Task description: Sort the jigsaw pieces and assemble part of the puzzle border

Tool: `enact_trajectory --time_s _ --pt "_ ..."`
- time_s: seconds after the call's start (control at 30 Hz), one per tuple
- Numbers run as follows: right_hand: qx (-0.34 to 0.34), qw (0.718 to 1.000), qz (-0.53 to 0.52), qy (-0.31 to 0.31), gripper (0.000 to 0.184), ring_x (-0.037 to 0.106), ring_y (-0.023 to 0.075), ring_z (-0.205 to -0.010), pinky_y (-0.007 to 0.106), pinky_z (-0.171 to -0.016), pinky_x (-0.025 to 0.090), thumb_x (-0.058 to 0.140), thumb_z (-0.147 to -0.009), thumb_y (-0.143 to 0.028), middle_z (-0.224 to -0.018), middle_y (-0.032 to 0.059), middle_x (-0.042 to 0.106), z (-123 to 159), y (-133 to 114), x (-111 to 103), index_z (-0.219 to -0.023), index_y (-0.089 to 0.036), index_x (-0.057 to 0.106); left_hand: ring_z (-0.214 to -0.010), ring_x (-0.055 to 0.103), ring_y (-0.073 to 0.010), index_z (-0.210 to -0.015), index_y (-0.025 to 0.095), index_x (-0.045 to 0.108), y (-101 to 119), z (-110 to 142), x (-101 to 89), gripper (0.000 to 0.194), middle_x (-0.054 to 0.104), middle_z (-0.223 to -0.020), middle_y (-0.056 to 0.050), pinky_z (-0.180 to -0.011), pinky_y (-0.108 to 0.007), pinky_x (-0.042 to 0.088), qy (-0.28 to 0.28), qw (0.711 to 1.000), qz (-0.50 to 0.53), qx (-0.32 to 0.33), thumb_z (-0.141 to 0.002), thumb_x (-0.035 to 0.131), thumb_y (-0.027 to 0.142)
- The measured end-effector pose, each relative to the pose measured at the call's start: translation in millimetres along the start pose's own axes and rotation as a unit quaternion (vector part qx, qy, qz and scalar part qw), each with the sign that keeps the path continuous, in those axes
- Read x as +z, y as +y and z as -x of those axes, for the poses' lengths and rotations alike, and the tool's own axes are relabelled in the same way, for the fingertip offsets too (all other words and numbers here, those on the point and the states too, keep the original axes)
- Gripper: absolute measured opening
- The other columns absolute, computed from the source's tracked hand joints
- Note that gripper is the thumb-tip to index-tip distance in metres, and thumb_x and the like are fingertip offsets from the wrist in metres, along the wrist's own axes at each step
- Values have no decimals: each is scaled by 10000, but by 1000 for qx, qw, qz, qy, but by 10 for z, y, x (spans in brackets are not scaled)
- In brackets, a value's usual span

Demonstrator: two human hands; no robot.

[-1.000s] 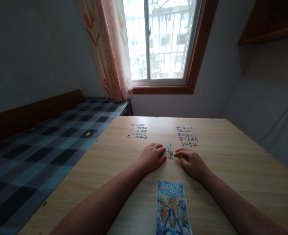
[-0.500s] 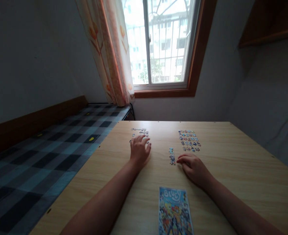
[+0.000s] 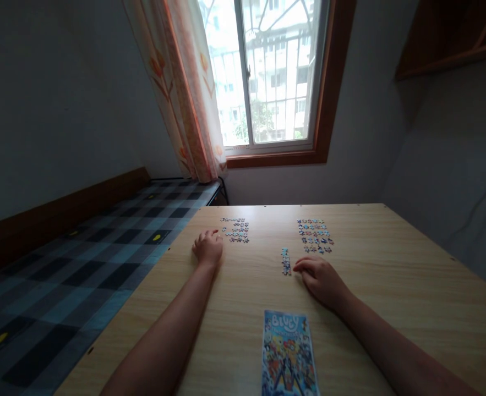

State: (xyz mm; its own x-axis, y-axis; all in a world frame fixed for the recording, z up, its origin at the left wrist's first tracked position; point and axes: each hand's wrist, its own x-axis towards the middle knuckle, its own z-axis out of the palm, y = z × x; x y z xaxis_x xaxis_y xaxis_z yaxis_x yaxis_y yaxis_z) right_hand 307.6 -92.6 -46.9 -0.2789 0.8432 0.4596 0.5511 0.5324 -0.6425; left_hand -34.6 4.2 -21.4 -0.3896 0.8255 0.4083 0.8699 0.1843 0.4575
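Note:
My left hand (image 3: 208, 247) rests on the table left of a group of loose puzzle pieces (image 3: 239, 231), its fingers apart and bent, with nothing visible in them. The pieces lie in uneven short rows. My right hand (image 3: 319, 278) lies on its side, fingers curled together, and its fingertips are just right of a narrow joined strip of puzzle (image 3: 286, 262). No piece shows in that hand. Beyond it, more puzzle pieces (image 3: 315, 235) are set out in several rows. A blue picture sheet (image 3: 288, 352) lettered "Bluey" lies between my forearms.
The wooden table (image 3: 395, 264) reaches toward a wall with a barred window (image 3: 278, 77). Along its left side is a bed with a checked cover (image 3: 114, 242). A flowered curtain (image 3: 185, 99) hangs beside the window, and a wooden shelf (image 3: 453, 60) is at upper right.
My left hand has moved left, off the left group of pieces, which now shows in full. My right hand stays beside the strip. The view has shifted slightly.

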Motion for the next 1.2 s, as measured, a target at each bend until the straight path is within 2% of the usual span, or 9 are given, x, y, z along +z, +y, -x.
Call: enact_trajectory --time_s 0.07,0.13,0.27,0.33,0.47,0.63,0.8,0.97,1.2 --pt "-3 1000 0 3 285 645 231 -928 379 -887 487 504 -788 -91 -922 44 724 -7 -6 2 -810 -238 747 -1190 528 -365 -1131 208 705 43 24 16 306 595 -1325 -151 -1015 -536 394 -1 999 -27 21 -880 544 278" --pt "-2 1000 0 3 283 645 230 -923 374 -880 487 504 -791 -94 -917 44 722 -12 -8 4 -807 -237 748 -1226 503 -355 -1129 200 709 99 60 19 304 582 -1340 -153 -1052 -542 360 5 996 -54 69 -887 545 282" --pt "5 1000 0 5 277 644 230 -924 375 -885 482 507 -795 -97 -918 42 724 -17 -2 4 -814 -233 748 -1316 430 -321 -1051 231 745 221 150 9 245 541 -1397 -117 -1144 -519 266 -8 966 -74 246 -867 588 275" --pt "4 1000 2 4 283 646 230 -929 378 -893 480 501 -793 -89 -921 43 728 -18 0 0 -817 -228 746 -1318 428 -308 -1023 244 762 248 173 12 233 555 -1382 -101 -1140 -493 291 -31 953 -68 294 -859 598 268" --pt "1 1000 3 5 292 654 231 -930 376 -898 488 496 -788 -82 -920 45 734 -22 -1 -12 -816 -227 748 -1272 469 -289 -989 253 785 213 140 37 227 610 -1308 -84 -1102 -449 366 -55 953 -47 295 -856 603 284" --pt "12 1000 -8 15 286 662 229 -913 377 -889 499 494 -794 -105 -918 44 734 -35 4 -31 -833 -225 751 -1208 510 -275 -827 251 791 155 85 58 172 657 -1233 -57 -1100 -434 369 -62 945 0 321 -846 637 324" --pt "17 1000 -14 20 278 658 234 -911 385 -883 503 494 -788 -113 -909 48 734 -43 -12 -47 -809 -226 747 -1030 579 -244 -727 232 755 186 106 9 180 699 -1000 -54 -1034 -410 415 -111 925 37 361 -836 666 345" --pt "15 1000 -14 21 280 662 229 -910 372 -877 505 493 -783 -116 -904 43 732 -37 -11 -52 -807 -227 749 -977 584 -240 -757 241 749 292 213 -99 130 700 -933 -47 -958 -389 460 -149 900 40 407 -830 676 320" --pt "7 1000 -6 16 287 660 228 -918 378 -893 501 510 -787 -87 -915 42 737 -41 -6 -52 -821 -229 757 -914 605 -220 -807 237 748 584 505 -185 167 717 -884 -49 -858 -350 494 -195 855 39 479 -893 606 259"
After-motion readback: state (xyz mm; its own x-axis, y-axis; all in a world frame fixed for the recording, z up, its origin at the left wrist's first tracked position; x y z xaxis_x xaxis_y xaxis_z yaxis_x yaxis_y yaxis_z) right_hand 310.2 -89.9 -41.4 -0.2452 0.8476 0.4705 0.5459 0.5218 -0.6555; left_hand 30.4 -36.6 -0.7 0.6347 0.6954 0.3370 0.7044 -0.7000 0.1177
